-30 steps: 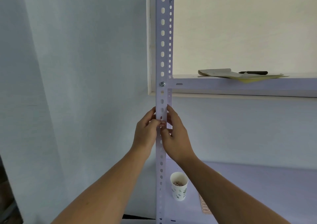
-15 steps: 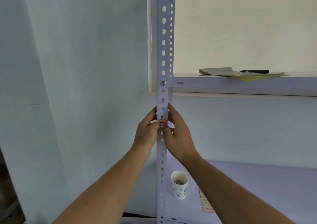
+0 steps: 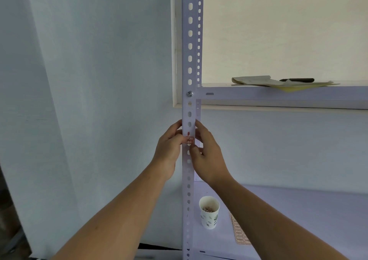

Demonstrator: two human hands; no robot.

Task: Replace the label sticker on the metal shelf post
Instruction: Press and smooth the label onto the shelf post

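A white perforated metal shelf post [image 3: 189,50] runs top to bottom through the middle of the view. A small label sticker [image 3: 190,139] with a red border and a handwritten mark sits on its front face, below the bolt. My left hand [image 3: 169,150] wraps the post's left edge, its thumb tip pressing the sticker's left end. My right hand [image 3: 208,156] curls round the post's right edge, with its thumb on the post just under the sticker.
A paper cup [image 3: 209,214] holding small scraps stands on the lower shelf [image 3: 298,220], next to a sheet of red-bordered stickers [image 3: 240,232]. The upper shelf [image 3: 278,94] carries papers [image 3: 278,82] and a black pen [image 3: 297,79]. A pale wall fills the left side.
The sticker has come into view between my thumbs, which have shifted slightly apart. The camera has tilted a little, so the shelves sit slightly higher in frame.
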